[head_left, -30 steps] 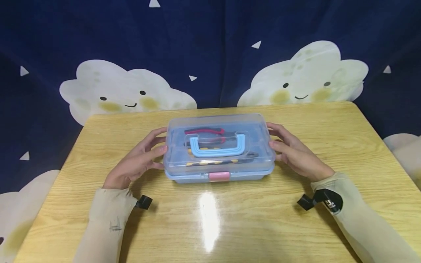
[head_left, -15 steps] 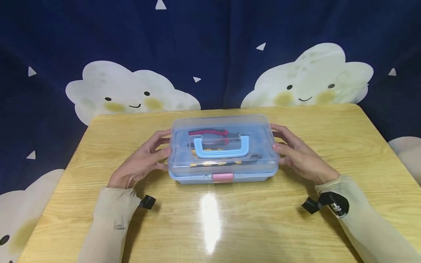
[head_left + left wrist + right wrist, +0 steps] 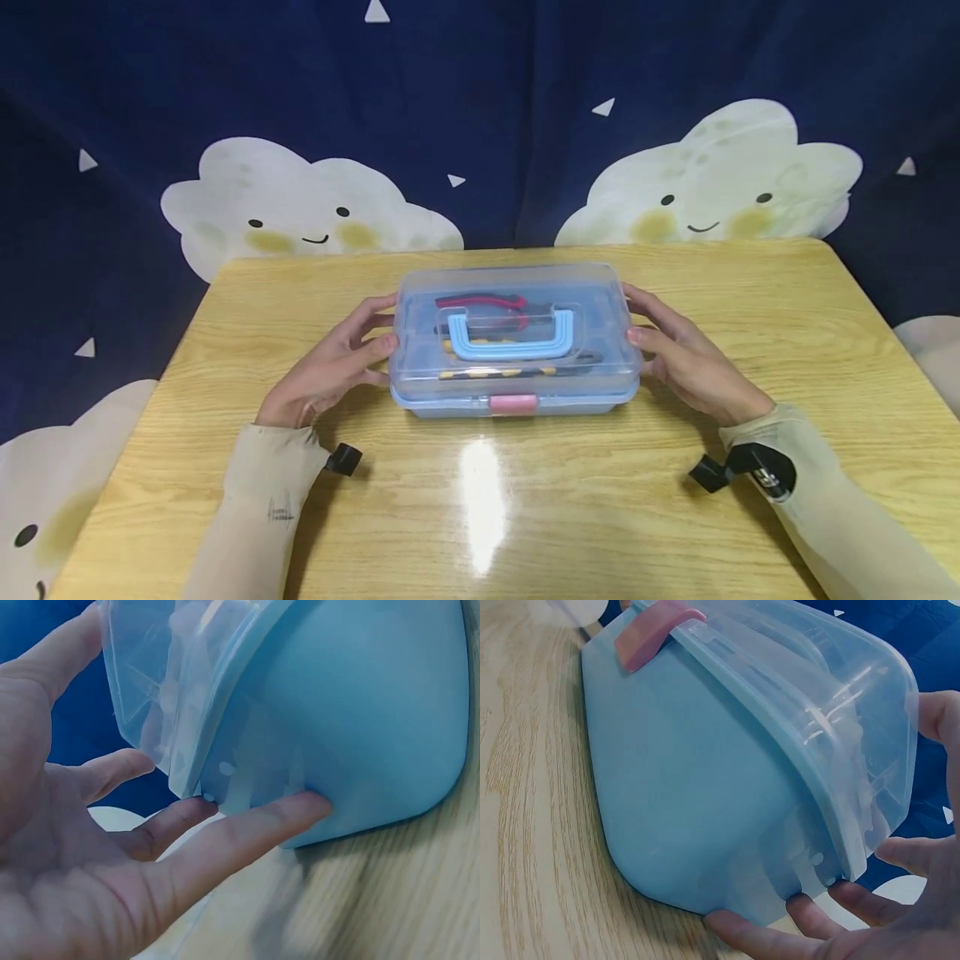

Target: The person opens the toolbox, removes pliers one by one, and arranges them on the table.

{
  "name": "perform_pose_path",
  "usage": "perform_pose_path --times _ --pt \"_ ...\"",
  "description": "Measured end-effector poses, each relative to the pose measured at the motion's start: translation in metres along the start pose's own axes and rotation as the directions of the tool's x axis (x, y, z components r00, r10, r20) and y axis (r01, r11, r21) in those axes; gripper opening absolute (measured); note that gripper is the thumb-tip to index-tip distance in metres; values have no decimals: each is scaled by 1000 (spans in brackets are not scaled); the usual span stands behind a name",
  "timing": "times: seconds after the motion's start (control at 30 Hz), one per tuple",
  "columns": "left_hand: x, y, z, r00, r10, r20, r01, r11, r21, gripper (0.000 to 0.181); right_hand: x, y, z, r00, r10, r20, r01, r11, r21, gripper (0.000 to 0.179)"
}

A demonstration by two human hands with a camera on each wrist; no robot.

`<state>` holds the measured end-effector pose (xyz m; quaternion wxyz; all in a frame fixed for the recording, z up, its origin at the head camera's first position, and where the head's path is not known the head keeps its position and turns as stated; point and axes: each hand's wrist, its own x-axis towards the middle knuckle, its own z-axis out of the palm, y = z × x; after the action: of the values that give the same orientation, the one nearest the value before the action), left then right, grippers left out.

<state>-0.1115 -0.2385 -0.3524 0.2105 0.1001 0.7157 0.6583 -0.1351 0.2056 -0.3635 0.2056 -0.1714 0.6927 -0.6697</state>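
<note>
While both forearms are covered by beige sleeves point(image 3: 832, 508), a small black mount is worn just behind each hand, above the wooden table point(image 3: 420, 517). Farther forward, the left hand point(image 3: 330, 367) and the right hand point(image 3: 686, 362) are held with fingers spread and gently bent, nothing being pinched by either. Between them, resting on the table, the toolbox point(image 3: 690, 772) is touched at its two ends: its clear lid is met by the thumbs, and its blue base by lower fingertips. On the near side, midway between the hands, the front is fitted with a pink latch point(image 3: 513, 405). Beyond it, on top of the lid and at an equal reach from each hand, a light-blue handle point(image 3: 513, 346) is laid flat. Through the lid, a yellow-and-black tool point(image 3: 495, 374) and, farther from the hands' near edge, a red-and-black tool point(image 3: 480, 301) are seen. Past both hands, a navy curtain point(image 3: 480, 83) is printed with smiling clouds.
</note>
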Motion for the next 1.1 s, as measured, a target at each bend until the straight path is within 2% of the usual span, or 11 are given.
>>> perform_pose_path --times 0.2,0.6,0.83,0.97,1.1 --pt "-1 1 -2 999 22 41 -22 1000 -13 58 -3 -2 -1 1000 13 -4 -13 1000 -21 58" --pt "-8 3 -3 997 -7 72 4 999 39 55 -7 -5 0 1000 25 7 -24 997 -69 55" --pt "-15 8 -7 998 -10 58 6 998 58 54 -1 -8 7 1000 28 14 -27 998 -48 55" --pt "-13 8 -3 999 -17 37 15 998 56 54 -2 -5 8 998 53 -15 -54 997 -57 53" --pt "-13 5 2 999 -21 42 19 998 61 58 -6 -1 11 995 83 -56 -87 993 -75 53"
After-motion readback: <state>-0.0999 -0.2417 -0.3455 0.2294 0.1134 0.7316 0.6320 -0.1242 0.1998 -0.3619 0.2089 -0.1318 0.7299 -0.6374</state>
